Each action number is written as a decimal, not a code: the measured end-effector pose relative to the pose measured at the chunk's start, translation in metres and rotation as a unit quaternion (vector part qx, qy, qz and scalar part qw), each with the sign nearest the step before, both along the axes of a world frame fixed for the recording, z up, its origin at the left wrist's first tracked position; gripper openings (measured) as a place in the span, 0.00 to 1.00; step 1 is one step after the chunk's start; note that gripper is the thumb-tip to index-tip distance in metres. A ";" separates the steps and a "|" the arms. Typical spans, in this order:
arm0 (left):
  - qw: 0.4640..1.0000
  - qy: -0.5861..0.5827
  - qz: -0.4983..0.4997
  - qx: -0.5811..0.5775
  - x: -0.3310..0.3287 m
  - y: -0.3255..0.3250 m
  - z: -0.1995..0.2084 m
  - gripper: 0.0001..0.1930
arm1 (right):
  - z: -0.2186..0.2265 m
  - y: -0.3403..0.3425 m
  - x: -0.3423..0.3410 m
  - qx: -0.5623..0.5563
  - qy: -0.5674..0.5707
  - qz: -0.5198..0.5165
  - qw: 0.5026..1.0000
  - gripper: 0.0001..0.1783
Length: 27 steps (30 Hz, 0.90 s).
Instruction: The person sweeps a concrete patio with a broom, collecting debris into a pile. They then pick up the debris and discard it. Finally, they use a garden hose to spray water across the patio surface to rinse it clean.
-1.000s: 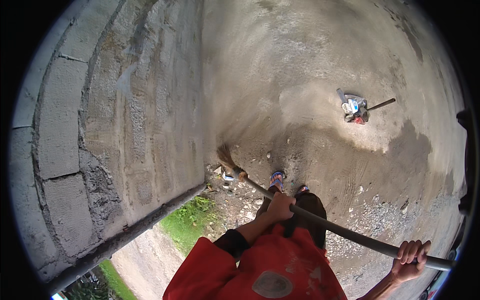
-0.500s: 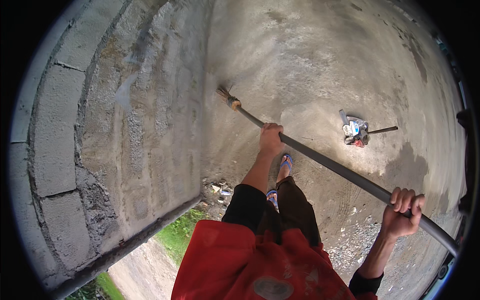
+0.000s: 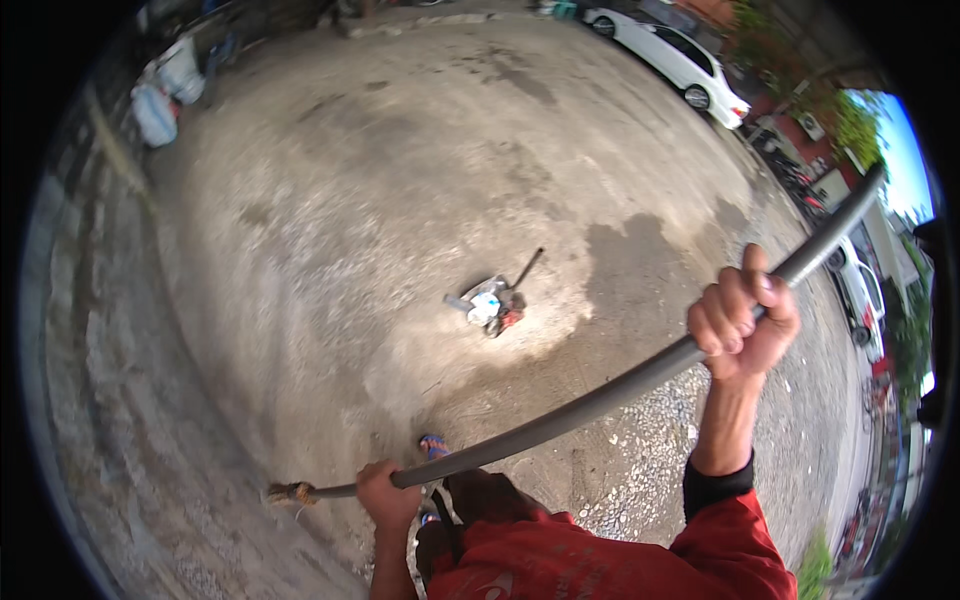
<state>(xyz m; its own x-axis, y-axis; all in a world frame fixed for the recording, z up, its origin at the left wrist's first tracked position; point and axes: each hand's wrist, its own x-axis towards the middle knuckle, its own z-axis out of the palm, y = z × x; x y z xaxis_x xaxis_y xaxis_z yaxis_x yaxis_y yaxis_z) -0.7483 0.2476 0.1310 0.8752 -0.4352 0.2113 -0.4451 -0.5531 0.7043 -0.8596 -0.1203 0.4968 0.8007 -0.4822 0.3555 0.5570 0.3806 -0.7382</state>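
Note:
A stick broom with a long grey pole (image 3: 560, 418) slants across in front of me, its bound bristle end (image 3: 292, 493) low at the left by the wall. My left hand (image 3: 388, 493) is closed round the pole a little above the bristles. Farther up, my right hand (image 3: 745, 318) grips the pole near its upper end, which rises to the right. On the ground ahead lies a small heap of rubbish (image 3: 490, 305) with white, grey and red pieces. A dark stick or handle (image 3: 530, 266) juts up from the heap.
A block wall (image 3: 110, 400) runs along the left. Filled white sacks (image 3: 165, 95) stand at the far left. A white car (image 3: 672, 55) is parked at the back right, another white car (image 3: 862, 300) at the right. Loose gravel (image 3: 640, 450) and a damp patch (image 3: 635, 262) mark the ground.
My view has swung right and up, bringing the cars and sacks in. The broom's upper end has risen on the right in my right hand, while its bristles now appear lower left. Both hands keep hold.

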 end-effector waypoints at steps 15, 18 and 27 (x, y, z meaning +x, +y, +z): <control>0.927 0.364 -0.093 0.013 -0.191 0.135 -0.056 0.12 | -0.020 0.137 -0.087 0.140 0.224 -0.055 0.963 0.11; 0.918 0.380 -0.105 0.026 -0.177 0.092 0.053 0.11 | 0.044 0.137 -0.138 0.083 0.165 -0.088 0.979 0.13; 0.995 0.053 0.042 -0.067 -0.096 0.110 -0.046 0.08 | -0.075 0.193 -0.104 -0.028 0.087 -0.008 0.996 0.12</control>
<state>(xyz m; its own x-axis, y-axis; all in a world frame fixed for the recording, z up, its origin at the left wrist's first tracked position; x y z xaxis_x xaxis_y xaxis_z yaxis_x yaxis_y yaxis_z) -0.8446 0.3574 0.0855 0.9275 -0.3342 0.1674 -0.3209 -0.4825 0.8150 -0.9631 0.0723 0.4216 0.8448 -0.4790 0.2384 0.4245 0.3289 -0.8436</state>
